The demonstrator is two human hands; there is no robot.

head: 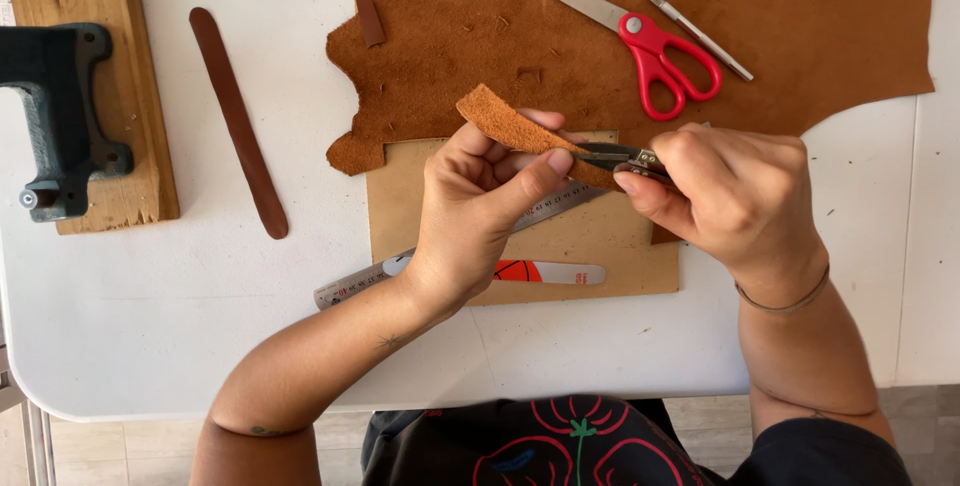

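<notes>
You sit at a white table (150,326) with a rounded corner, and soft, even light falls on it. Under its edge you see a floor (120,451) of pale beige tiles. At the right, a seam (908,246) runs across the tabletop.

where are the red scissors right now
In the head view, the red scissors lie upper right on the brown suede, beside a slim metal blade, above the right hand.

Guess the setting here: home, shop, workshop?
Likely a small leathercraft workbench: a brown suede hide spread on a white table, red scissors and a metal ruler, and a cast-iron press on a wood block.
</notes>
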